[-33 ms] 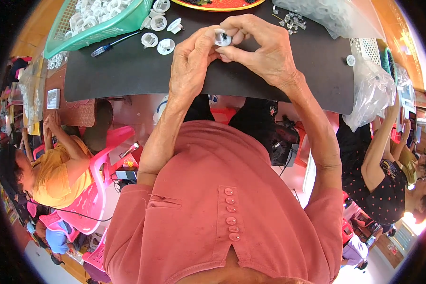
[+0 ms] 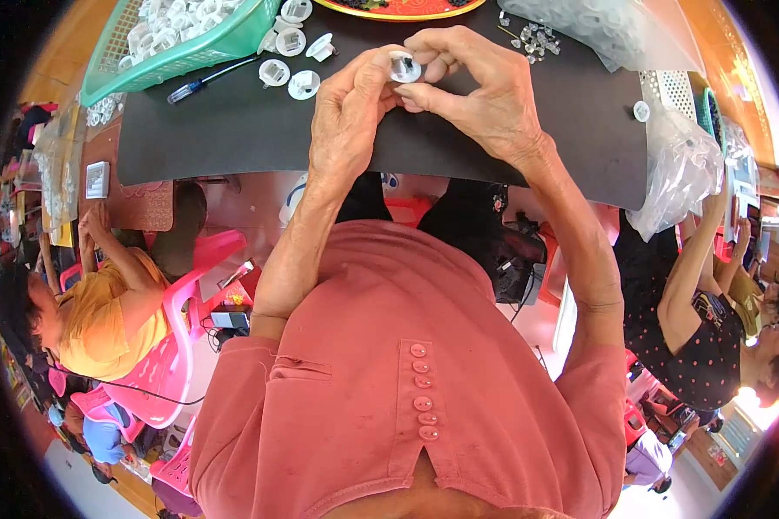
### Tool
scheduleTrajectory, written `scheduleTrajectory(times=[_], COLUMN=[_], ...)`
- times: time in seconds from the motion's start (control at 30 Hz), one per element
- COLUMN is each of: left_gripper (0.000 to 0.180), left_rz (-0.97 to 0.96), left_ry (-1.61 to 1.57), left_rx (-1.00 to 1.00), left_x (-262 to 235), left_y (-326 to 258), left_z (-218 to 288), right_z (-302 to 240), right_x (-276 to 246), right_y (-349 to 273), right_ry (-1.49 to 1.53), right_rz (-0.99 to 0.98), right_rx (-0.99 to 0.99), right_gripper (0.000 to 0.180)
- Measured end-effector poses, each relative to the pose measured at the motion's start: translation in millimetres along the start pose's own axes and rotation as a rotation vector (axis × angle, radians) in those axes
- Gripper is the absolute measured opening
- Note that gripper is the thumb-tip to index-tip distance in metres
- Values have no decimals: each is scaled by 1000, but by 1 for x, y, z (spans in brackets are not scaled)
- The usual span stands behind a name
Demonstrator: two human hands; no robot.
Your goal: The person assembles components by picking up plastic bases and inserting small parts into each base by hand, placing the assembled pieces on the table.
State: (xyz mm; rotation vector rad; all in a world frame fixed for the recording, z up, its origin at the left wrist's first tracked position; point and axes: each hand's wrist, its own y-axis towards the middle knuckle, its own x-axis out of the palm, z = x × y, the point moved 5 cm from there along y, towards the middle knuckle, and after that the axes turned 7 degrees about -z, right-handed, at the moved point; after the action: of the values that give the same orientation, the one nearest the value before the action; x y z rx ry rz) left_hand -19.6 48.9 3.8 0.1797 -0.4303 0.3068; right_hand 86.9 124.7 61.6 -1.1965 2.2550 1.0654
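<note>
Over the black table top, both hands meet around a small white round plastic piece (image 2: 404, 67) with a dark bit in its middle. My left hand (image 2: 349, 108) pinches the piece from its left side. On the opposite side my right hand (image 2: 485, 86) curls round it, its thumb at the lower rim and its forefinger near the upper rim. The tips of the other right fingers are partly hidden behind the piece. Several similar white round pieces (image 2: 290, 41) lie left of my hands, beside a screwdriver (image 2: 201, 84) with a blue handle.
A green basket (image 2: 104, 73) full of white parts stands at far left. A red tray (image 2: 389, 12) is at the far edge. Small clear bits (image 2: 541, 41) lie near a bag of parts (image 2: 610, 26); another plastic bag (image 2: 679, 164) hangs at right. People sit on both sides.
The white piece has tilted slightly between my fingers, and more of its face shows. My hands have stayed in nearly the same place.
</note>
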Motion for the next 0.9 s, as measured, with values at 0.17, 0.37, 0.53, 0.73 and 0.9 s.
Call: scheduleTrajectory(times=[0.17, 0.37, 0.53, 0.73, 0.9], left_gripper=[35, 34, 33, 28, 26], left_rz=[11, 43, 50, -8, 28], left_ry=[-25, 37, 333, 229, 423], left_rx=[30, 30, 96, 87, 65], left_x=[-3, -5, -3, 4, 9], left_y=[0, -3, -4, -2, -1], left_z=[0, -3, 1, 2, 9], right_z=[-1, -5, -4, 11, -3], right_x=[4, 9, 13, 5, -4], right_y=[-10, -12, -18, -22, -10], right_ry=[-39, -252, -286, 115, -64], right_rz=[95, 132, 159, 140, 47], right_rx=[10, -102, -181, 63, 37], right_gripper=[28, 26, 23, 22, 44])
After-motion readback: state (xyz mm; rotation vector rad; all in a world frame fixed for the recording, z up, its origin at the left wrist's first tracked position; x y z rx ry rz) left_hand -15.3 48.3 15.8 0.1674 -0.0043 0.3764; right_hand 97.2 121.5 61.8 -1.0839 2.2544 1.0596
